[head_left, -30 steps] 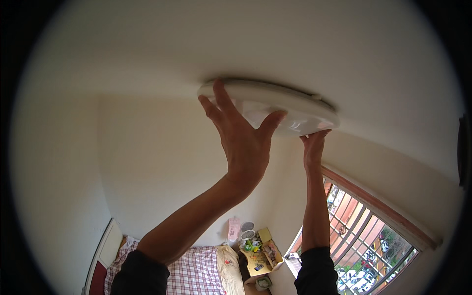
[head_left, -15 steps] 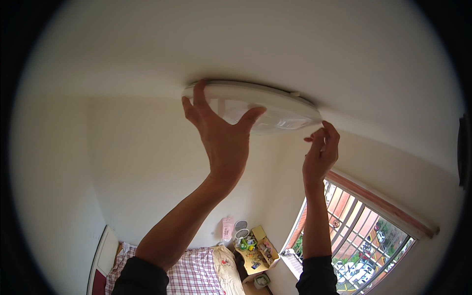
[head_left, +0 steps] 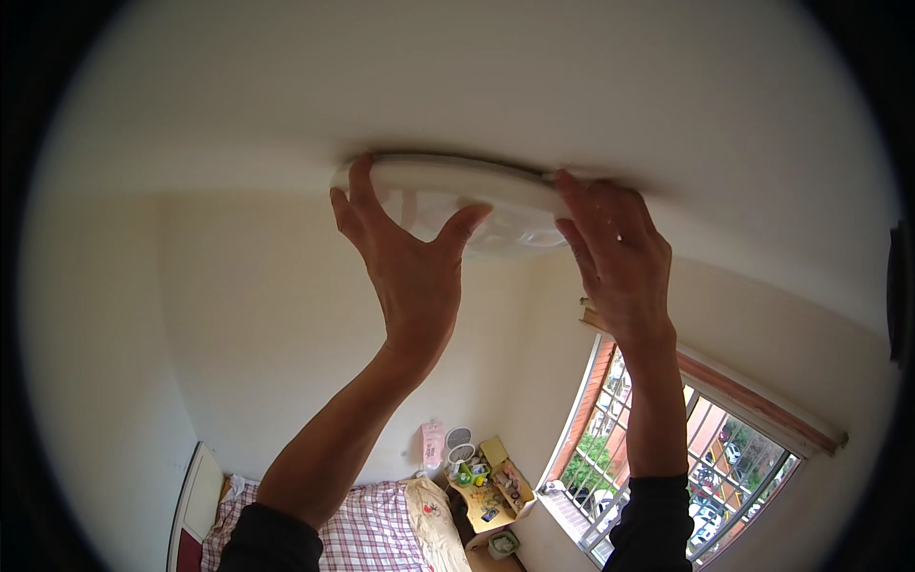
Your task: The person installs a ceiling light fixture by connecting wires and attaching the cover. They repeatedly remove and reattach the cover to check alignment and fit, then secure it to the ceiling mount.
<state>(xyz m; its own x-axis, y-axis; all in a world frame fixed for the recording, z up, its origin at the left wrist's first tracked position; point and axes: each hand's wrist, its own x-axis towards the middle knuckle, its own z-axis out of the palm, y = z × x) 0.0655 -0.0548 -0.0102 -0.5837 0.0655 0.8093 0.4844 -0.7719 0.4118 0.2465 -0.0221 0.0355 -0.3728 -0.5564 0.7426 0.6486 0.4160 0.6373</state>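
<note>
A round white ceiling light (head_left: 467,176) with a glossy, domed cover sits up against the ceiling. My left hand (head_left: 412,272) supports it from below at its left part, fingers spread over the rim and thumb against the cover. At the light's right end, my right hand (head_left: 624,262) grips the edge, its index finger up at the small tab on the rim and its thumb lower on the side. That hand hides the right end of the light.
Below are a bed (head_left: 367,524) with a checked cover and a small wooden desk (head_left: 477,510) with several items on it. A barred window (head_left: 724,458) with a wooden rail (head_left: 762,405) above it is on the right. The white ceiling (head_left: 477,76) spreads overhead.
My right hand has moved up and left from the light's far right tip to the rim tab, now gripping there. My left hand keeps its hold; the view has shifted slightly.
</note>
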